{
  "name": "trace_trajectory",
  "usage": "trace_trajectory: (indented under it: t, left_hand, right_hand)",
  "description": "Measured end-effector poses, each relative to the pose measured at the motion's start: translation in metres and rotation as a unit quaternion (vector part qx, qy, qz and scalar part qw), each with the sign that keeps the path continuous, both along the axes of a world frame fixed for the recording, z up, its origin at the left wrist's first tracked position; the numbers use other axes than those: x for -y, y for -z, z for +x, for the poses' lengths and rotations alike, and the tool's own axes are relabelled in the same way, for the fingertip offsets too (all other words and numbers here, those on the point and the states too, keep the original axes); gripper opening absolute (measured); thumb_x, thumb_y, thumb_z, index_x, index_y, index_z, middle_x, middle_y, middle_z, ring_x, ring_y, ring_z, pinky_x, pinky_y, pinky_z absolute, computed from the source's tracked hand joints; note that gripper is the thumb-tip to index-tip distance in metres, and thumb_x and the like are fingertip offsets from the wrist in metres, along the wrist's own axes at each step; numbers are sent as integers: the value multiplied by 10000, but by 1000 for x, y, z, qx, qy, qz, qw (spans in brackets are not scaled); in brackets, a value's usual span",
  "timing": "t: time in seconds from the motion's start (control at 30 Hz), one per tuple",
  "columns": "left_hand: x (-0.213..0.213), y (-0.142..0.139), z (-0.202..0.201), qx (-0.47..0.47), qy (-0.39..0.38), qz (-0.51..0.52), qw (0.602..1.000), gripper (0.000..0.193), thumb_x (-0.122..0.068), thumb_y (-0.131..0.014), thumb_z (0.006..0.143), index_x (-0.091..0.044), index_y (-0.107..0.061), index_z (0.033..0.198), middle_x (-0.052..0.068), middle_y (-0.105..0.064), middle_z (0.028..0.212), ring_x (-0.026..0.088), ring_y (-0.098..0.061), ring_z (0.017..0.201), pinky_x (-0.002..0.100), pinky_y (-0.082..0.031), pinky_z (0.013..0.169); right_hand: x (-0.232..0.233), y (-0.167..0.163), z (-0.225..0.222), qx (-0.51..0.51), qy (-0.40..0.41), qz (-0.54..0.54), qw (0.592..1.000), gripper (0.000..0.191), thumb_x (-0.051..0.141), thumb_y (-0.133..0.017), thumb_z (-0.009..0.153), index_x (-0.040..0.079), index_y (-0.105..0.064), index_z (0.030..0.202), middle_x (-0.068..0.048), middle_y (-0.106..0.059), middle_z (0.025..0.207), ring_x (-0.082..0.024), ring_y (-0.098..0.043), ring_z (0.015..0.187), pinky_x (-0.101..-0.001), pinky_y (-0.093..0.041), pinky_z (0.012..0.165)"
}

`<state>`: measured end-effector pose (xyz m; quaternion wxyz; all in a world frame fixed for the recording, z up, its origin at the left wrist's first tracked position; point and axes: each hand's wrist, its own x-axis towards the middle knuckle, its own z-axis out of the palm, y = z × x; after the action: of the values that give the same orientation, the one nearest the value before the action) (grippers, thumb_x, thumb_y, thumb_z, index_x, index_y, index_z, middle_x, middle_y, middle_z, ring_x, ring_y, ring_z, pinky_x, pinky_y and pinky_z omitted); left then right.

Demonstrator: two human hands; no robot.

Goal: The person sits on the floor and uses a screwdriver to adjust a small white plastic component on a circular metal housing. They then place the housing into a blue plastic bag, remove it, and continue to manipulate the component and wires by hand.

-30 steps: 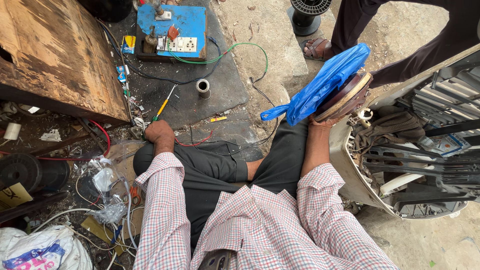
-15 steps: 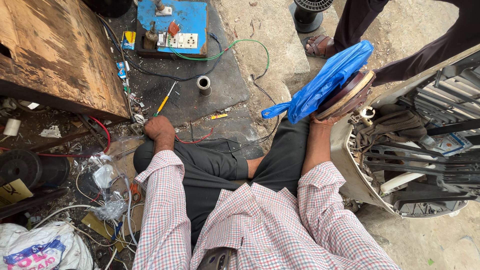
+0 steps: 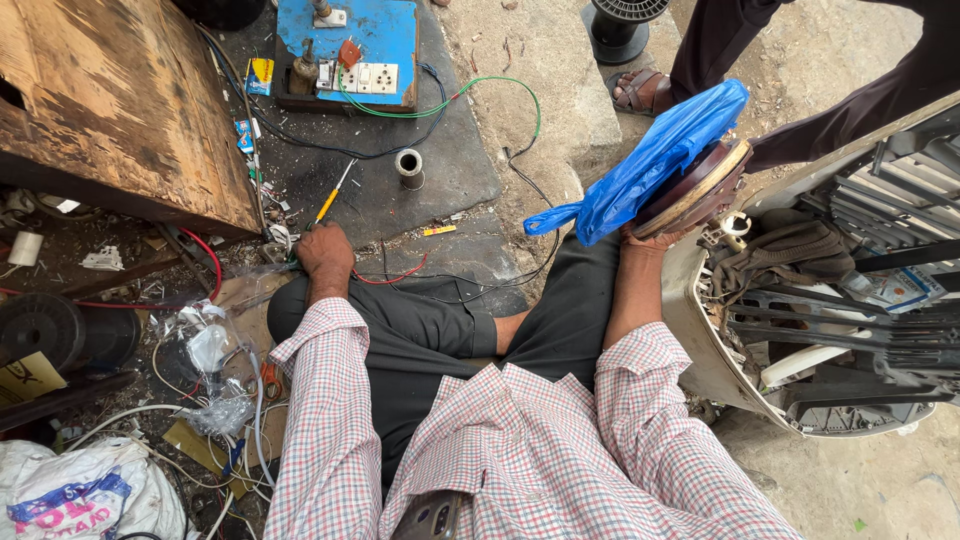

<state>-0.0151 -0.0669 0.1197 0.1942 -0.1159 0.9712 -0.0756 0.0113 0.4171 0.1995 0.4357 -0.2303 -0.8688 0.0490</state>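
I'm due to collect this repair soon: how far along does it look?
Done: white casing lies open. In hand: right hand holds a round brown part under a blue bag; left hand rests by the yellow screwdriver. Left: loose wires, nothing closed up.

The person wears a shirt (image 3: 520, 450) checked in red and white, with fine dark lines crossing the squares. Its long sleeves are turned back into loose cuffs below the elbows, leaving the forearms bare. The trousers (image 3: 420, 340) are plain and dark. Both the left hand (image 3: 325, 250) and the right hand (image 3: 655, 238) are ungloved.
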Motion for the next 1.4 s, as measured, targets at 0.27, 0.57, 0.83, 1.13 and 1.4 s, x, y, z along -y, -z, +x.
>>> trace_trajectory:
  t: [0.27, 0.57, 0.83, 1.13, 1.4]
  left_hand:
    - [-2, -5, -4, 26, -31, 27, 999, 227, -208, -652, 966, -86, -799, 1089, 148, -756, 1128, 295, -726, 1054, 420, -566, 865]
    - [0, -4, -1, -39, 19, 53, 998, 201, -179, -637, 968, -95, -785, 1074, 146, -767, 1089, 305, -739, 1021, 444, -560, 871]
    - [-4, -9, 18, -118, 96, 138, 979, 422, -454, -697, 952, -65, -705, 1115, 156, -727, 1092, 319, -703, 995, 465, -529, 861]
    - [-79, 23, 59, -191, -16, 493, 849, 361, -405, -750, 902, -61, -725, 1007, 91, -743, 919, 226, -727, 840, 387, -596, 751]
    - [-124, 33, 74, 58, -109, 944, 306, 775, -642, -600, 947, -69, -541, 1464, 118, -658, 1314, 208, -693, 1111, 397, -580, 959]
  right_hand:
    - [-2, 5, 1, -45, -40, 31, 998, 847, 594, -689, 977, -52, -425, 1458, -323, -466, 1435, -489, -526, 1307, -618, -444, 1083]
    - [2, -6, -2, -12, -20, -51, 998, 749, 523, -733, 973, -54, -529, 1405, -302, -548, 1372, -460, -584, 1253, -571, -472, 1068]
    - [-1, 10, -5, 40, -22, 0, 999, 847, 568, -697, 956, -24, -433, 1500, -248, -515, 1437, -422, -483, 1354, -563, -362, 1141]
    - [18, 4, -3, 63, -112, -65, 990, 708, 432, -720, 915, -14, -521, 1427, -206, -596, 1357, -344, -582, 1237, -500, -465, 1063]
    - [80, 27, 1, 216, -452, -607, 616, 596, 312, -740, 878, -5, -598, 1363, -168, -667, 1285, -275, -671, 1133, -443, -556, 995]
